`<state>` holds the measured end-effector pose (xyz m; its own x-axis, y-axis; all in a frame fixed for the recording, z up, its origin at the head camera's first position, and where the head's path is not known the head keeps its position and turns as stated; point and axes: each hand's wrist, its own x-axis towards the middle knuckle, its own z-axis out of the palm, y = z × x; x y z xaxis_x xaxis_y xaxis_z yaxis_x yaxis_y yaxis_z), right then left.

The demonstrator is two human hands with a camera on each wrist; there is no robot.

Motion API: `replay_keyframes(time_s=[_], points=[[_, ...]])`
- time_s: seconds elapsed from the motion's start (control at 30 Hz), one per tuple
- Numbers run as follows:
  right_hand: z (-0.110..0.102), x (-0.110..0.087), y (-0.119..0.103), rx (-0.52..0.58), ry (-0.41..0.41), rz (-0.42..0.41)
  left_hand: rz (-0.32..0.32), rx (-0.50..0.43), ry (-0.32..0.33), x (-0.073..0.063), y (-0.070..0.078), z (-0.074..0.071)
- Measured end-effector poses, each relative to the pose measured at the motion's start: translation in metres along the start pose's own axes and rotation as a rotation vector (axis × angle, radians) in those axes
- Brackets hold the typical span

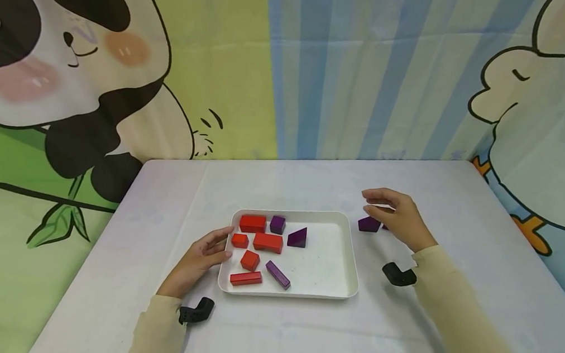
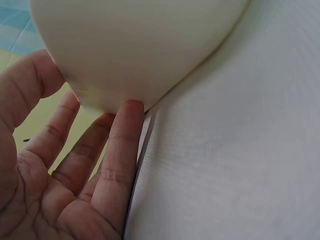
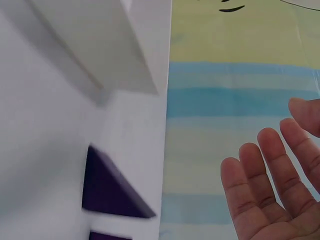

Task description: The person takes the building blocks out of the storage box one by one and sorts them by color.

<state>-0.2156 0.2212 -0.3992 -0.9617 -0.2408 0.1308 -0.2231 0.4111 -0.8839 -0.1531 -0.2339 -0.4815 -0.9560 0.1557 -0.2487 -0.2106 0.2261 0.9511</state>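
Observation:
My left hand point(image 1: 200, 259) rests at the left side of a white tray point(image 1: 322, 299). In the left wrist view its fingers point(image 2: 125, 145) are fairly straight, with the tips against the tray's outer wall. The tray holds several red blocks point(image 1: 267, 243) on its left side, and purple ones beside them: a cube point(image 1: 277, 225), a triangular wedge point(image 1: 297, 237) and a long bar point(image 1: 278, 275). Beyond the tray's right edge, my right hand point(image 1: 398, 216) hovers with nothing in its fingers. Purple blocks point(image 1: 369, 224) lie below it, one partly hidden; the right wrist view shows a dark purple block point(image 3: 112, 187).
A white cloth covers the table point(image 1: 268, 338). Behind it hangs a backdrop point(image 1: 363, 66) with a cartoon panda and stripes. Black camera mounts point(image 1: 196, 310) sit at both wrists.

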Motion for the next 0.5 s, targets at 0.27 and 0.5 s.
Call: replay_keyframes(time_s=[0.27, 0.5], points=[[0.035, 0.016, -0.004, 0.022, -0.025, -0.011, 0.003, 0.007, 0.0, 0.0, -0.001, 0.0], [0.066, 0.025, -0.002, 0.077, -0.059, -0.032, 0.009, -0.004, -0.007, 0.0, -0.001, 0.0]])
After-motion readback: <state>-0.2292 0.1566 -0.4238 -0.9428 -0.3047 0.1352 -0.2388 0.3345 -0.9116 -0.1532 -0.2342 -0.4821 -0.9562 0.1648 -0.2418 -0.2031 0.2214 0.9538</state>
